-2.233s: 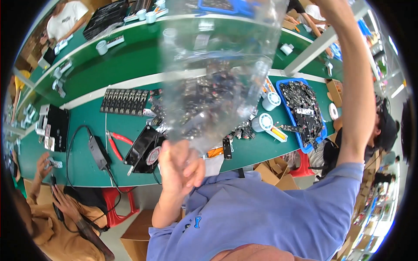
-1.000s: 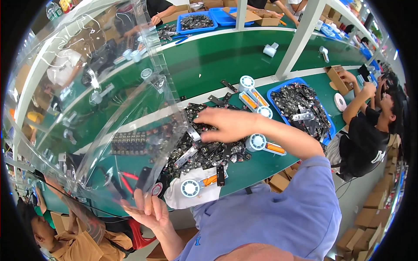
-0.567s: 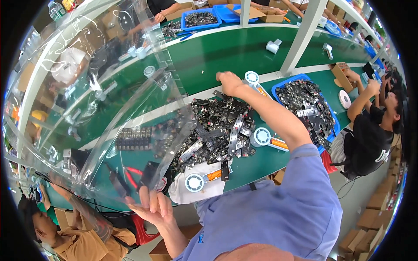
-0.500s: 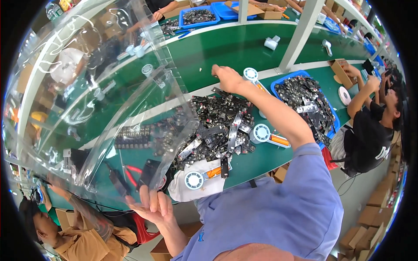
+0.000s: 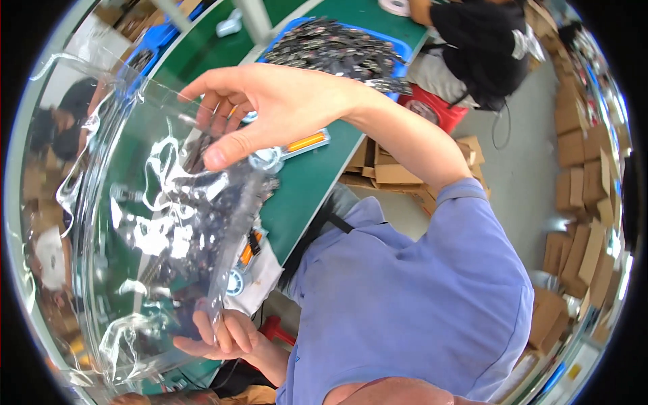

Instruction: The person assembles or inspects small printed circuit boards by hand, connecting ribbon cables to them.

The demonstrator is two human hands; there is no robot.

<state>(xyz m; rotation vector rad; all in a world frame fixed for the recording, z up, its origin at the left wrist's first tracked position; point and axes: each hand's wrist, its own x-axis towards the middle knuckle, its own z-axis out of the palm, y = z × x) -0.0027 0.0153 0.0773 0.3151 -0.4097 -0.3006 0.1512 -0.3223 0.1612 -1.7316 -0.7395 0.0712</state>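
A large clear plastic sheet (image 5: 165, 236), shiny with reflections, hangs before me on the left and covers much of the bench. My left hand (image 5: 226, 334) is at its lower near edge, fingers curled around that edge and partly seen through the plastic. My right hand (image 5: 263, 108) reaches across at the sheet's upper edge, fingers bent but spread and the thumb well apart from them; whether it touches the plastic is hard to tell. Behind the sheet, a pile of small dark parts (image 5: 192, 209) shows blurred. A light-blue handheld fan (image 5: 235, 282) lies on a white cloth (image 5: 264, 275) beside it.
A blue tray (image 5: 403, 50) heaped with dark parts stands on the green bench (image 5: 297, 196). Another light-blue fan piece with an orange cell (image 5: 307, 142) lies below my right forearm. A co-worker in black (image 5: 482, 40) sits at upper right. Cardboard boxes (image 5: 587, 169) line the right side.
My view has swung to the right. My right hand has come back from the far part of the bench to the plastic sheet's upper edge. My left hand stays at the lower edge.
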